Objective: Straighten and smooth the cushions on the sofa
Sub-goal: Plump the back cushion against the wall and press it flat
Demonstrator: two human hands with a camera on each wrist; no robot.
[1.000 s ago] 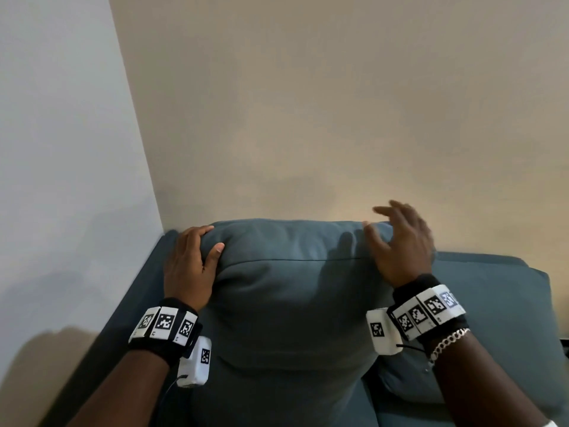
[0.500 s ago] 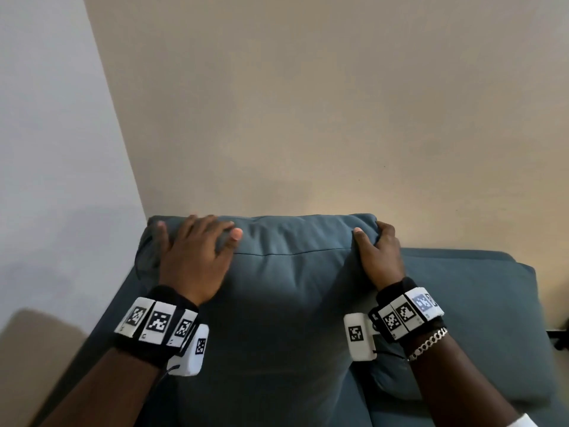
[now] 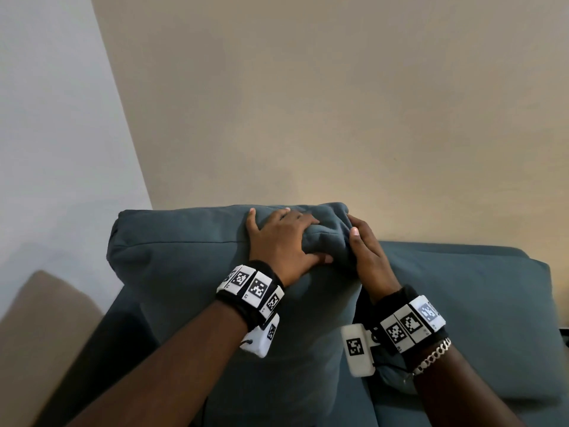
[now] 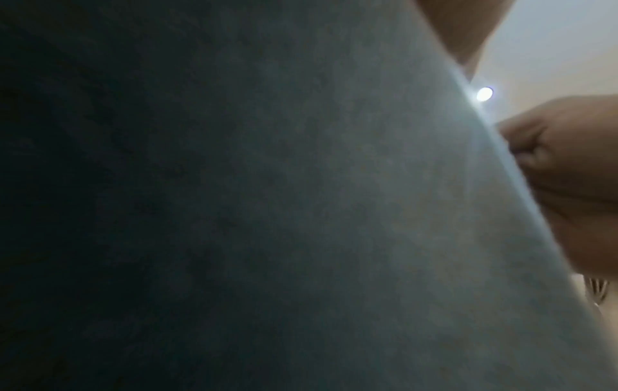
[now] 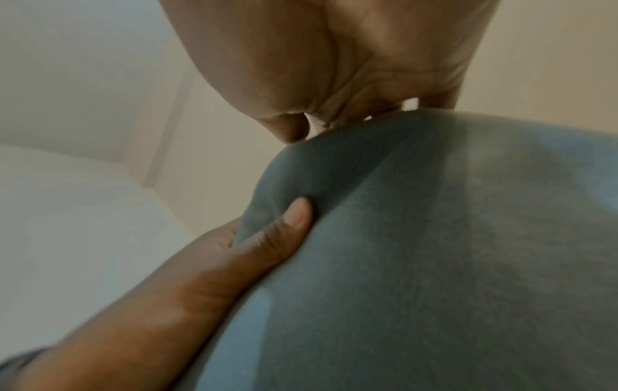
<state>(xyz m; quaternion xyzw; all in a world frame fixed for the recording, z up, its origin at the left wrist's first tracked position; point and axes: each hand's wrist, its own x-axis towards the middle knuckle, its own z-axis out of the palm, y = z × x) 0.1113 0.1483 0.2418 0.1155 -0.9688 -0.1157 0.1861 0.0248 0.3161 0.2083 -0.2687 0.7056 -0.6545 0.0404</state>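
Note:
A blue-grey back cushion (image 3: 191, 272) stands upright on the sofa against the wall. My left hand (image 3: 283, 238) lies over its top right part, fingers curled over the top edge and thumb (image 5: 294, 214) dug into the front fabric. My right hand (image 3: 365, 254) grips the cushion's top right corner, thumb in front and fingers hidden behind. The corner fabric (image 3: 326, 238) bunches up between the two hands. A second blue-grey cushion (image 3: 468, 309) leans to the right, partly under my right wrist. The left wrist view is filled by cushion fabric (image 4: 301, 211).
A beige wall (image 3: 338, 103) rises right behind the sofa and a white wall (image 3: 55, 134) closes the left side. The sofa's dark armrest (image 3: 123, 340) runs along the left, with a tan surface (image 3: 43, 334) beyond it.
My left hand has slid from the cushion's top left corner across to the top right, close to the right hand. The right hand went from resting on top to clasping the corner.

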